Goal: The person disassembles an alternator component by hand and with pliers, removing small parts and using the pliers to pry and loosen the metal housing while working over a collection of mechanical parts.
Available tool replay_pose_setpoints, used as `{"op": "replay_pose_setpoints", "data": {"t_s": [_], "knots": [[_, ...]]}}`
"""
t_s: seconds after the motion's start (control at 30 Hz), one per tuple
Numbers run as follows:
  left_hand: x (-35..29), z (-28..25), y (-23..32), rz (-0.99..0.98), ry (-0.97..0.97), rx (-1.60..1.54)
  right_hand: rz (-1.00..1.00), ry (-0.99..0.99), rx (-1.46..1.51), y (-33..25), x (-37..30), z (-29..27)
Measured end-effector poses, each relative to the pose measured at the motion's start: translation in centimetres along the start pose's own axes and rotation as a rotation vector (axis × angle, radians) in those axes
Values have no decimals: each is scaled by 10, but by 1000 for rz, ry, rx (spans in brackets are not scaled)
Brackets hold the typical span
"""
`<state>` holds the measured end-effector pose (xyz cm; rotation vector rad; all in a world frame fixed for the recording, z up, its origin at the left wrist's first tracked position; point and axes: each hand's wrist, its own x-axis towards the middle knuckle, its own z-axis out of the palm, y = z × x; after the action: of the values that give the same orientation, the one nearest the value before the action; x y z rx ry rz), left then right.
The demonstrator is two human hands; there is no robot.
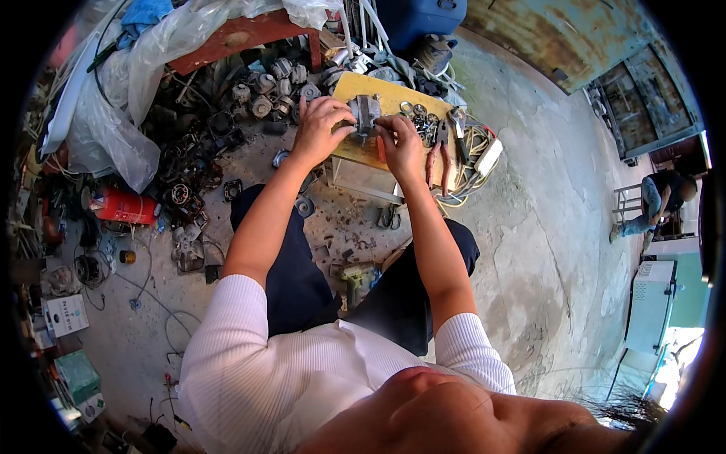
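A small grey electric motor [367, 112] stands on the low yellow-topped table [352, 83] in front of me. My left hand [321, 130] curls its fingers and thumb against the motor's left end. At the other end, the bent fingers and thumb of my right hand [401, 142] pinch the motor; what lies right between those fingertips is hidden. Just below the motor a red piece [380, 149] shows beside my right hand. To the right of that hand lie several metal rings and small parts [422, 119], pliers with red handles [439, 159] and a dark-handled tool [460, 136].
Cables and a white power strip [490, 157] hang at the table's right edge. Heaped motor parts [265, 91] cover the floor to the left, near a red container [125, 206]. A green power tool [357, 284] lies between my legs. Another person [656, 200] sits far right.
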<state>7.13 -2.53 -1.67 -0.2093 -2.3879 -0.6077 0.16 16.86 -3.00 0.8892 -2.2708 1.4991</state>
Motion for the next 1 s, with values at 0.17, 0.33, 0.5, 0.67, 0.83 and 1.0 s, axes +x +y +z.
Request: {"op": "replay_pose_setpoints", "data": {"t_s": [0.17, 0.33, 0.5, 0.67, 0.83, 1.0], "knots": [[0, -1, 2, -12, 3, -25, -3, -1, 6, 4, 0, 0], [0, -2, 6, 4, -7, 9, 8, -1, 4, -1, -1, 0], [1, -1, 1, 15, 20, 8, 37, 5, 14, 4, -1, 1], [-1, -1, -5, -53, 47, -59, 54, 14, 3, -3, -2, 2], [1, -4, 1, 18, 37, 20, 27, 15, -5, 1, -2, 3], [1, -1, -3, 16, 74, 7, 3, 39, -25, 1, -3, 5]]}}
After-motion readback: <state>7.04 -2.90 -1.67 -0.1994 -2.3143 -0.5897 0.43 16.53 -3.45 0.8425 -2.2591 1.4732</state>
